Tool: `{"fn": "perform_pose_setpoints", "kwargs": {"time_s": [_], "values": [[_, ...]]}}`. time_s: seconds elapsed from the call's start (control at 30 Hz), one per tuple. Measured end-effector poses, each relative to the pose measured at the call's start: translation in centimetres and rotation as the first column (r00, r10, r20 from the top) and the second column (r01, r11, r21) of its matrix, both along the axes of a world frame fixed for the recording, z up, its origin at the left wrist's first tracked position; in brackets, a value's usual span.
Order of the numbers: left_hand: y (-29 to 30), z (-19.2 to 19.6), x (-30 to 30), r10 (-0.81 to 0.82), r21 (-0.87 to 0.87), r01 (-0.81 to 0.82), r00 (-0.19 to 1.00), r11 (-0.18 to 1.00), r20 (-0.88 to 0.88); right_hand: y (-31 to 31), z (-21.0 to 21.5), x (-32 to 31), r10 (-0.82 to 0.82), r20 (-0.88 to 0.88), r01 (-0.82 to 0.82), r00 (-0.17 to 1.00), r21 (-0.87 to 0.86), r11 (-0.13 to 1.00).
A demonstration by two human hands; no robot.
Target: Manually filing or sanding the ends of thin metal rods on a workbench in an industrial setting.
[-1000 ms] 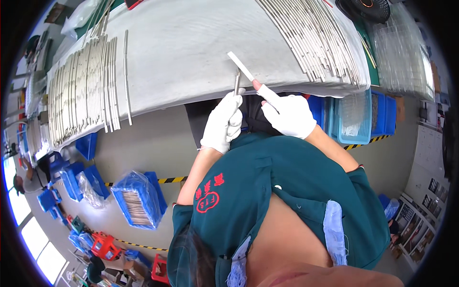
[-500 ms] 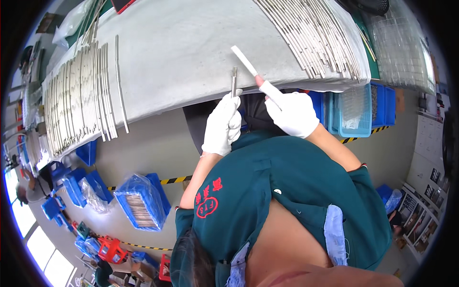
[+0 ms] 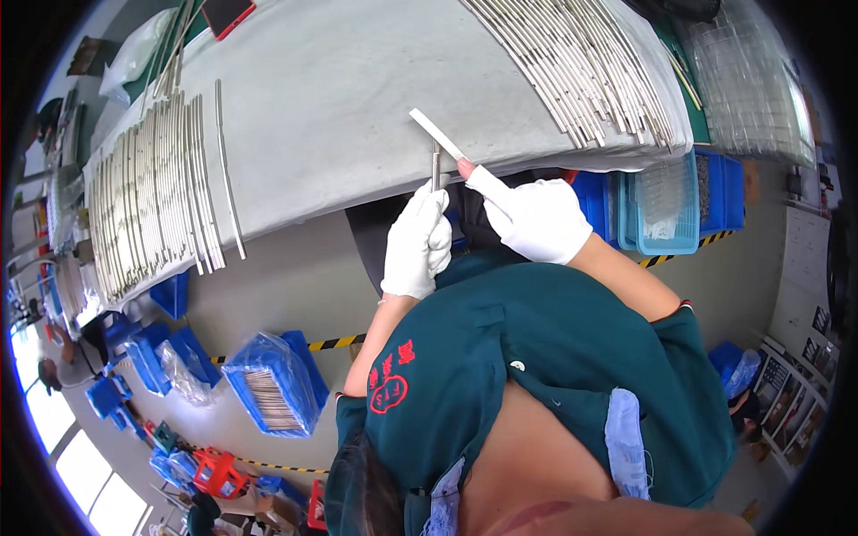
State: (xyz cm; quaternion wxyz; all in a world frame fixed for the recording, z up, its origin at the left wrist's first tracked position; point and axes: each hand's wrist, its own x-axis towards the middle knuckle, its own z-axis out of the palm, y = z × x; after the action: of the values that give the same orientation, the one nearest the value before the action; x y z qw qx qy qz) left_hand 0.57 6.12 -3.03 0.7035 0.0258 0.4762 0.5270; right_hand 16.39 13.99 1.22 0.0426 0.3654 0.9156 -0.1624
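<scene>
My left hand [image 3: 418, 243], in a white glove, is closed around a slim metal rod [image 3: 436, 171]. The rod's far end sticks up past the fingers, over the near edge of the table. My right hand [image 3: 541, 217], also gloved but with a bare fingertip showing, pinches a flat white strip [image 3: 433, 130]. That strip slants up to the left and crosses the rod's tip in the picture; whether the two touch I cannot tell. The lower part of the rod is hidden inside my left hand.
On the grey-covered table [image 3: 340, 98] lie a row of metal rods [image 3: 147, 192] at left, a single rod [image 3: 227, 170], and another row [image 3: 581, 71] at right. A red-edged dark device [image 3: 225, 16] sits at the far left. Blue bins [image 3: 661, 234] stand beneath the right end.
My right hand has moved left and slightly nearer, bringing the white strip across the rod's tip. My left hand still holds the rod in nearly the same place.
</scene>
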Motion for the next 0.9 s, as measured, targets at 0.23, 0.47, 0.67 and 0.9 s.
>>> {"fn": "perform_pose_setpoints", "kwargs": {"time_s": [0.23, 0.47, 0.67, 0.9], "values": [[-0.1, 0.3, 0.0, -0.015, 0.006, 0.015, 1.0, 1.0, -0.021, -0.1, -0.3, -0.9, 0.002, -0.038, 0.002, 0.999, 0.114, 0.994], [-0.1, 0.7, 0.1, -0.021, 0.011, 0.022, 0.999, 1.0, -0.043, 1.1, -1.2, -0.9, -0.044, -0.145, 0.069, 0.988, 0.169, 0.983], [-0.2, 0.4, -0.1, -0.021, 0.001, 0.021, 1.0, 1.0, 0.004, -0.1, -1.2, 1.1, 0.025, -0.242, 0.008, 0.97, 0.136, 0.991], [-0.1, 0.2, 0.0, -0.017, 0.004, 0.017, 1.0, 1.0, 0.006, 0.1, -1.4, -0.4, 0.051, -0.101, -0.041, 0.994, 0.105, 0.994]]}}
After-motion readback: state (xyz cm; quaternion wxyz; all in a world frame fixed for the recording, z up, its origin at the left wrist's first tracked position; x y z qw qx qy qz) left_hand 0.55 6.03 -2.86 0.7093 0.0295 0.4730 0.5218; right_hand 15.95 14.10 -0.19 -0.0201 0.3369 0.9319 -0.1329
